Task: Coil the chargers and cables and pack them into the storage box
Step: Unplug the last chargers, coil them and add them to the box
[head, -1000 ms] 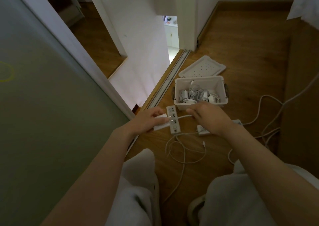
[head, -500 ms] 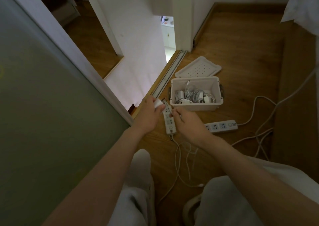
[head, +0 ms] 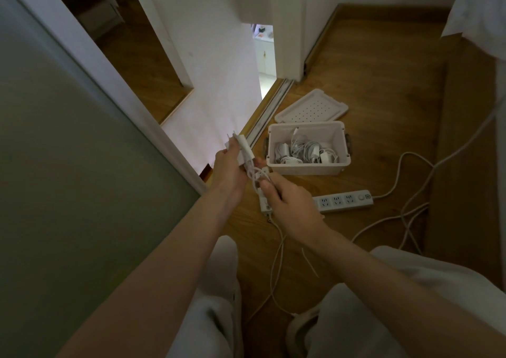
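My left hand (head: 228,171) holds a white charger (head: 242,149) lifted above the floor, its prongs pointing up. My right hand (head: 290,204) pinches the charger's thin white cable (head: 308,262), which loops between both hands and trails down to the floor. The white storage box (head: 345,144) stands open just beyond my hands, with several coiled white chargers and cables (head: 301,151) inside. Its perforated lid (head: 312,108) lies behind it.
A short white power strip (head: 264,204) lies on the wooden floor under my hands, and a longer power strip (head: 345,200) lies to the right, its cord (head: 410,212) snaking away right. A sliding door frame (head: 117,89) stands at left. My knees fill the bottom.
My left hand has pulled the charger out of the short power strip and raised it. My right hand left the strip and took up the cable, whose slack lifted off the floor.
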Demonstrator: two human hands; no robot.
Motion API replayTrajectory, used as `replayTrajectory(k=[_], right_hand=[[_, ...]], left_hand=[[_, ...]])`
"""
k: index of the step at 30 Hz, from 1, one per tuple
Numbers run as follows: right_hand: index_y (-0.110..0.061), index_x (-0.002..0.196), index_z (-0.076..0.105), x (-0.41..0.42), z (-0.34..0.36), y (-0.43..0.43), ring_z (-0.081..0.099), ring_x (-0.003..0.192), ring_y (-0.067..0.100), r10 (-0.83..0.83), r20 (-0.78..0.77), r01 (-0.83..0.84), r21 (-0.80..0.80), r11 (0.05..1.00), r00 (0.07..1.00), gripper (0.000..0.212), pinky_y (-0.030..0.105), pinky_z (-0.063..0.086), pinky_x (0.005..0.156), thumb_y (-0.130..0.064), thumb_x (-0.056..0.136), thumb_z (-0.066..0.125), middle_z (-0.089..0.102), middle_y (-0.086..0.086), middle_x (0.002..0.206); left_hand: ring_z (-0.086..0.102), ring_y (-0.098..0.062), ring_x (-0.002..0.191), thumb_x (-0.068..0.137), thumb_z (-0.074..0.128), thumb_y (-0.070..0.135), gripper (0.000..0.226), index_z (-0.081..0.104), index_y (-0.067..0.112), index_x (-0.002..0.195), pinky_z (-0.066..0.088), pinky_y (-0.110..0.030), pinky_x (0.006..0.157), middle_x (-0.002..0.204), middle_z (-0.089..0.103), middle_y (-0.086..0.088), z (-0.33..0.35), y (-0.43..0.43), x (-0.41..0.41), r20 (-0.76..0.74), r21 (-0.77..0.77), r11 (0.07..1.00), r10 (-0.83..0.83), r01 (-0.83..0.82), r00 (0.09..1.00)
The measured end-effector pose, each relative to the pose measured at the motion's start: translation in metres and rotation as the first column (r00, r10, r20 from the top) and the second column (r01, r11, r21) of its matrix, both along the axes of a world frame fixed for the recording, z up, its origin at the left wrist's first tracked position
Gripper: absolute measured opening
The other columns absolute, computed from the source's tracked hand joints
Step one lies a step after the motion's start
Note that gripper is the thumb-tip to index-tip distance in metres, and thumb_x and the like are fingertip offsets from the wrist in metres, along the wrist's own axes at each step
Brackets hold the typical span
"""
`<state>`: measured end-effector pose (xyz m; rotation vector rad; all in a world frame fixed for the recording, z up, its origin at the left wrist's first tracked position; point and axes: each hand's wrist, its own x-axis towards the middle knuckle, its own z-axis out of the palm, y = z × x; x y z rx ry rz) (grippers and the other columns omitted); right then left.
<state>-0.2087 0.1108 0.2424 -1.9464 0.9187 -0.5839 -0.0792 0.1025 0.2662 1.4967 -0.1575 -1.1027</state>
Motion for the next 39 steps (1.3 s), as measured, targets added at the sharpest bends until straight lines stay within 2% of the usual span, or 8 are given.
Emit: replayTrajectory(k=[3,6,9,14,18,25,36,39], right_hand=[[-0.028,0.085,0.05,0.0,-0.003,0.004,0.047,0.05,0.008,0.007,-0.008,-0.007,-0.075,0.997,1.0,0.024,0.016,0.035,0.046,-0.03,0.1,0.031,0.05,-0.007,0.059],[-0.028,0.09,0.054,-0.002,-0.008,0.001,0.057,0.058,0.019,-0.005,-0.091,-0.002,-0.083,0.997,0.996,0.026,0.024,0.04,0.049,-0.031,0.1,0.031,0.057,0.0,0.065],[-0.029,0.09,0.055,-0.003,-0.006,-0.01,0.061,0.067,0.017,-0.023,-0.119,0.021,-0.015,1.0,0.993,0.023,0.03,0.05,0.062,-0.028,0.1,0.034,0.061,-0.003,0.072],[-0.017,0.103,0.068,-0.005,0.002,-0.005,0.061,0.091,0.015,0.085,-0.151,-0.097,-0.07,0.993,0.985,0.025,0.025,0.047,0.081,-0.006,0.094,0.047,0.066,0.001,0.096],[-0.022,0.122,0.059,-0.012,0.0,0.006,0.052,0.103,0.005,0.269,-0.349,-0.313,-0.075,0.947,0.898,0.03,0.021,0.044,0.096,-0.013,0.096,0.046,0.058,-0.007,0.112],[-0.019,0.109,0.067,-0.014,-0.029,-0.019,0.061,0.091,0.009,0.11,-0.36,-0.064,0.137,0.988,0.927,0.022,0.02,0.052,0.079,-0.018,0.093,0.052,0.067,-0.001,0.104],[-0.009,0.094,0.072,-0.038,-0.03,-0.067,0.053,0.067,0.007,-0.3,-0.266,0.306,-0.018,0.952,0.916,0.015,0.015,0.04,0.06,-0.007,0.09,0.057,0.064,0.001,0.082],[-0.011,0.097,0.071,-0.037,-0.027,-0.065,0.059,0.084,0.014,-0.192,-0.375,0.185,-0.055,0.981,0.907,0.018,0.023,0.047,0.078,-0.004,0.09,0.056,0.066,0.005,0.095]], left_hand=[[0.056,-0.018,0.069,0.097,0.044,0.038,0.03,0.048,0.008,0.094,0.055,-0.036,0.073,0.082,0.054,-0.013,0.008,0.004,0.003,-0.385,-0.142,0.975,0.103,-0.169,0.917],[0.049,-0.015,0.06,0.098,0.045,0.034,0.028,0.045,0.007,0.104,0.052,-0.024,0.046,0.088,0.049,-0.014,0.006,0.006,0.01,-0.528,-0.148,0.96,0.126,-0.236,0.84],[0.045,-0.015,0.061,0.098,0.044,0.031,0.024,0.044,0.007,0.101,0.049,-0.018,0.043,0.087,0.045,-0.014,0.005,0.006,0.015,-0.595,-0.141,0.942,0.164,-0.303,0.787],[0.047,-0.02,0.073,0.099,0.042,0.024,0.019,0.043,0.007,0.109,0.053,-0.032,0.069,0.094,0.043,-0.016,0.003,0.008,0.024,-0.537,-0.148,0.916,0.242,-0.372,0.808],[0.048,-0.015,0.06,0.1,0.036,0.024,0.014,0.04,0.012,0.106,0.05,-0.023,0.043,0.087,0.044,-0.013,-0.002,0.018,0.054,-0.613,-0.14,0.86,0.314,-0.491,0.725],[0.038,-0.008,0.035,0.099,0.038,0.033,0.027,0.047,0.007,0.101,0.03,-0.015,0.028,0.082,0.051,-0.011,0.009,0.017,0.037,-0.499,-0.183,0.965,0.073,-0.187,0.864],[0.035,-0.007,0.034,0.099,0.038,0.033,0.028,0.05,0.007,0.096,0.026,-0.014,0.028,0.082,0.057,-0.012,0.022,0.022,0.031,-0.393,-0.25,0.968,-0.082,-0.02,0.916],[0.034,-0.007,0.032,0.099,0.038,0.034,0.03,0.05,0.007,0.093,0.023,-0.013,0.027,0.077,0.057,-0.01,0.02,0.022,0.03,-0.334,-0.231,0.973,-0.086,0.006,0.939]])
